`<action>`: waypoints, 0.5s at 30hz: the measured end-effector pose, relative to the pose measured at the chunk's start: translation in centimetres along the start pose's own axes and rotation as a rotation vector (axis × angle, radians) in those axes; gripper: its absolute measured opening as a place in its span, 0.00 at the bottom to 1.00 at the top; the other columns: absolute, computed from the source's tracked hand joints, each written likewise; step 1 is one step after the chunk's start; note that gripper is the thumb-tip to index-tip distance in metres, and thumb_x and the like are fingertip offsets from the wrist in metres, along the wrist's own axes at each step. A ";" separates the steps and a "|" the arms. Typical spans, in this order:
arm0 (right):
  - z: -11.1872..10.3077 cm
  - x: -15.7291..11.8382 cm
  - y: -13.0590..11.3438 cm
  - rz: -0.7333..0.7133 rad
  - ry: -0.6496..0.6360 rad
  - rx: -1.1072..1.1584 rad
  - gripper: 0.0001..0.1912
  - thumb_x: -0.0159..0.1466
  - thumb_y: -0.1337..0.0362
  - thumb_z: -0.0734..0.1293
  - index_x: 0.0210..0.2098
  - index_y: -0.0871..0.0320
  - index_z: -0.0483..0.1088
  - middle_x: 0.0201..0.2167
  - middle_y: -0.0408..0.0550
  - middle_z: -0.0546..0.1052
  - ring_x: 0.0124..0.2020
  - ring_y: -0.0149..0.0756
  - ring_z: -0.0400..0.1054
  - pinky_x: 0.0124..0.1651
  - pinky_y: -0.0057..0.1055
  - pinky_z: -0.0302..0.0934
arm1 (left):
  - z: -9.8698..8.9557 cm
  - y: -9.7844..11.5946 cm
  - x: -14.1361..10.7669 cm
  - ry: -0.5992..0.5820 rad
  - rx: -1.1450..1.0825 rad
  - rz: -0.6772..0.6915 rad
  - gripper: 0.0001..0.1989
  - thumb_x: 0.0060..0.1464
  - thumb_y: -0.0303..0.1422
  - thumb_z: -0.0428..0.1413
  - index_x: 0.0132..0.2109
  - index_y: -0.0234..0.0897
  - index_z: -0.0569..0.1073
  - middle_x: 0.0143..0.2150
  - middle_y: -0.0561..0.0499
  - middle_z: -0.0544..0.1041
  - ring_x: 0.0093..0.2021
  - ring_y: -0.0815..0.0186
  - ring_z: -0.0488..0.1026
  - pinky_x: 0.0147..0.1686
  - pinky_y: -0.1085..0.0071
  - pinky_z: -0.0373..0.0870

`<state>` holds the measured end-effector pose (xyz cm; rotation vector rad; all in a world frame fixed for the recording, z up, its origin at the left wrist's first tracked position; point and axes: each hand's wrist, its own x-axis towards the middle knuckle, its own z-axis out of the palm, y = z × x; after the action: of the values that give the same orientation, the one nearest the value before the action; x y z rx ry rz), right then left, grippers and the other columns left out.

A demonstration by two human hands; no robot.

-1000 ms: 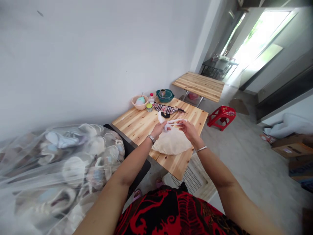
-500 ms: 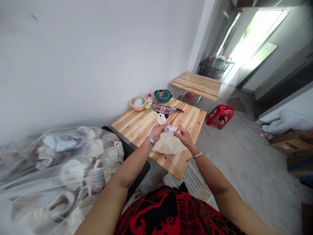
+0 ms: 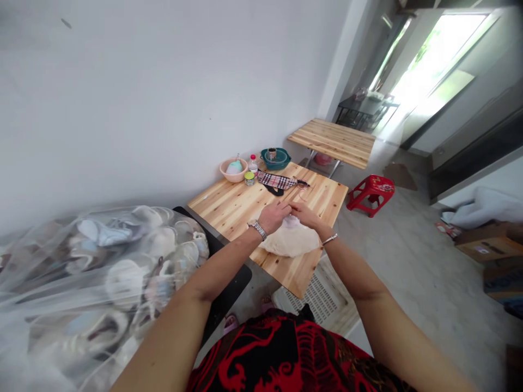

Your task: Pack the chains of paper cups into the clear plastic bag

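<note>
A cream cloth (image 3: 291, 242) lies in a rounded heap on the pine table (image 3: 220, 215). My left hand (image 3: 272, 216), with a silver watch at the wrist, and my right hand (image 3: 306, 215), with a thin bracelet, meet at the cloth's top edge. Their fingers close over a whiter fold of fabric (image 3: 291, 221), which they partly hide. A plaid fabric strip (image 3: 276, 180) lies beyond my hands, apart from them.
A pink basin (image 3: 233, 170), a small bottle (image 3: 253, 164), a jar (image 3: 249, 178) and a teal basin (image 3: 275, 159) stand at the table's far edge. A large clear bag of pale items (image 3: 122, 277) fills the left. A red stool (image 3: 371, 193) and a second table (image 3: 333, 142) stand beyond.
My hands have moved together. The white loop that stood up between them has gone down against the cloth, and the cloth sits slightly further right.
</note>
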<state>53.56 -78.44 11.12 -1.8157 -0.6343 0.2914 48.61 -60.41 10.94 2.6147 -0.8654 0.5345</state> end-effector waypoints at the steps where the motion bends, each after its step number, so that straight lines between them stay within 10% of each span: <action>1: -0.2 0.1 -0.3 0.012 -0.060 -0.024 0.16 0.61 0.54 0.70 0.44 0.55 0.80 0.43 0.47 0.83 0.46 0.43 0.73 0.57 0.43 0.67 | 0.2 0.0 0.0 0.017 0.049 -0.025 0.11 0.69 0.24 0.50 0.43 0.37 0.76 0.43 0.44 0.77 0.44 0.58 0.70 0.42 0.64 0.66; 9: -2.2 0.5 -0.2 0.220 -0.221 0.104 0.20 0.59 0.52 0.72 0.46 0.58 0.81 0.38 0.48 0.81 0.34 0.34 0.69 0.34 0.28 0.62 | 0.9 0.3 -0.4 0.184 0.014 -0.169 0.08 0.71 0.35 0.55 0.47 0.36 0.77 0.45 0.45 0.76 0.46 0.63 0.72 0.42 0.70 0.69; 15: -2.8 0.8 -0.1 -0.052 -0.067 -0.143 0.14 0.61 0.56 0.70 0.39 0.57 0.81 0.38 0.49 0.82 0.38 0.39 0.72 0.43 0.35 0.66 | 0.1 0.0 -1.2 0.142 -0.150 -0.235 0.04 0.63 0.27 0.59 0.44 0.37 0.78 0.45 0.45 0.75 0.47 0.61 0.72 0.47 0.67 0.71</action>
<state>55.54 -80.21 12.27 -1.9287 -0.7645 0.2782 47.75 -59.89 10.29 2.4629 -0.5242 0.5586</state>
